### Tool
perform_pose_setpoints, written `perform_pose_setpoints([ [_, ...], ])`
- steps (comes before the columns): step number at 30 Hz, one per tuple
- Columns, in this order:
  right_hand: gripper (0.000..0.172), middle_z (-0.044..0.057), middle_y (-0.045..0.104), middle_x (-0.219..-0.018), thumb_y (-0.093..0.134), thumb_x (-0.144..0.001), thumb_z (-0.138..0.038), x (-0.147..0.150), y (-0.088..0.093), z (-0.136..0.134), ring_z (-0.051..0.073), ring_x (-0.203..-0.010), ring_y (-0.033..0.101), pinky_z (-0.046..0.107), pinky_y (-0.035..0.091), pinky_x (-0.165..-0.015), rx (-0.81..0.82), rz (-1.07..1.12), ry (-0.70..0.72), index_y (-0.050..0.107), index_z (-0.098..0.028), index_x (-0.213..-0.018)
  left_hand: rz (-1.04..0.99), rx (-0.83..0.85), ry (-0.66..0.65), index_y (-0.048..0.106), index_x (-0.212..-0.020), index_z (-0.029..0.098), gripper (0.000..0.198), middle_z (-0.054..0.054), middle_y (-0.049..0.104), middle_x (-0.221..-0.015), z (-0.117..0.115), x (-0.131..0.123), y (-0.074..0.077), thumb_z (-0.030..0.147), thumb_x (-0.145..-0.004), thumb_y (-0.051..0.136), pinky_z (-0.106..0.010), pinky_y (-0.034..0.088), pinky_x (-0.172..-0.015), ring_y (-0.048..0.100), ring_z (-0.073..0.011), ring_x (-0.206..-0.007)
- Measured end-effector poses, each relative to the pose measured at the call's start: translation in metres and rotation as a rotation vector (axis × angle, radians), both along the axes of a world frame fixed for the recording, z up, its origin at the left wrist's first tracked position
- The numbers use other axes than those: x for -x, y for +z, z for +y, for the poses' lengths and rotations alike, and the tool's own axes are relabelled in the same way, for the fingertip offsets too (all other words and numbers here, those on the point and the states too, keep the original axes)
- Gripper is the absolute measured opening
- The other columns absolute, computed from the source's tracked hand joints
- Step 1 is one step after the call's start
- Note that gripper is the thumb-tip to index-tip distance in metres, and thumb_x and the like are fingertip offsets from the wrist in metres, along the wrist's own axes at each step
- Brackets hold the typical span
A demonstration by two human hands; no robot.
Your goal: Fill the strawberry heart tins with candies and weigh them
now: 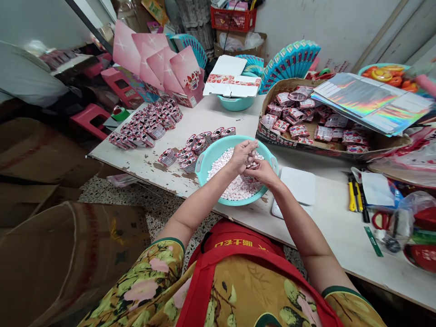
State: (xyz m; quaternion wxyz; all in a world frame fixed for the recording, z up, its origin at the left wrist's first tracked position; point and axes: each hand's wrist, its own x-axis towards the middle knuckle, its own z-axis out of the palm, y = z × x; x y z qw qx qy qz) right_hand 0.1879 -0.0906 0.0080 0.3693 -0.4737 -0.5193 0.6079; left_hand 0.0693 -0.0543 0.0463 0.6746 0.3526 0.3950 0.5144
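Note:
A turquoise basin (201, 175) full of small whitish-pink pellets (235, 193) stands at the table's front edge. Over it, my right hand (264, 172) grips a small red-and-white printed container (250, 178), with pellets showing near its top. My left hand (242, 156) is just above that container with its fingers curled together; what they hold is hidden. Left of the basin lies a small group of similar printed containers (192, 150). Farther left, a larger cluster of them (146, 122) covers the table corner. A white flat device (298, 185), perhaps a scale, lies right of the basin.
At the right, a cardboard box (289, 144) holds many packed containers, with shiny sheets (371, 102) on top. Pink display boxes (185, 75) and a white carton (233, 81) on a bowl stand behind. Cutters (356, 195) and scissors (381, 221) lie right. A large carton (102, 240) is at lower left.

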Motion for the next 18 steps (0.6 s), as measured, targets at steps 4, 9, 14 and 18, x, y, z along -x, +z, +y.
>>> perform_pose_setpoints([
  [4, 0.057, 0.001, 0.069, -0.073, 0.086, -0.054, -0.040, -0.006, 0.006, -0.005, 0.013, -0.062, 0.060, 0.026, 0.051, -0.059, -0.015, 0.026, -0.038, 0.071, -0.015, -0.102, -0.015, -0.008, 0.181, 0.055, -0.076, 0.017, 0.034, 0.006, 0.048, -0.057, 0.002, 0.001, -0.003, 0.036, -0.090, 0.078, -0.016, 0.021, -0.039, 0.036, -0.0021, -0.041],
  [9, 0.046, 0.001, 0.068, -0.068, 0.085, -0.053, -0.037, -0.006, 0.001, -0.006, 0.013, -0.063, 0.058, 0.024, 0.047, -0.060, -0.141, -0.189, -0.096, 0.074, -0.013, -0.089, 0.083, -0.124, 0.197, 0.052, -0.067, 0.016, 0.034, 0.007, 0.042, -0.053, -0.016, -0.011, -0.007, 0.023, -0.091, 0.076, -0.017, 0.024, -0.043, 0.032, -0.0034, -0.044],
  [14, 0.044, 0.002, 0.068, -0.070, 0.086, -0.054, -0.041, -0.004, -0.007, -0.009, 0.016, -0.068, 0.062, 0.028, 0.054, -0.066, -0.113, -0.151, -0.162, 0.074, -0.014, -0.087, 0.058, -0.121, 0.069, 0.054, -0.072, 0.017, 0.028, 0.007, 0.042, -0.051, -0.023, -0.008, 0.005, 0.018, -0.096, 0.068, -0.019, 0.020, -0.041, 0.028, -0.0036, -0.042],
  [18, 0.069, 0.006, 0.077, -0.102, 0.094, -0.050, -0.043, -0.009, -0.006, -0.011, 0.020, -0.091, 0.073, 0.033, 0.060, -0.090, -0.095, 0.065, -0.172, 0.076, -0.017, -0.111, 0.026, -0.129, 0.238, 0.052, -0.076, 0.019, 0.028, 0.007, 0.045, -0.055, -0.006, 0.017, 0.010, 0.028, -0.093, 0.073, -0.018, 0.017, -0.042, 0.031, -0.0036, -0.042],
])
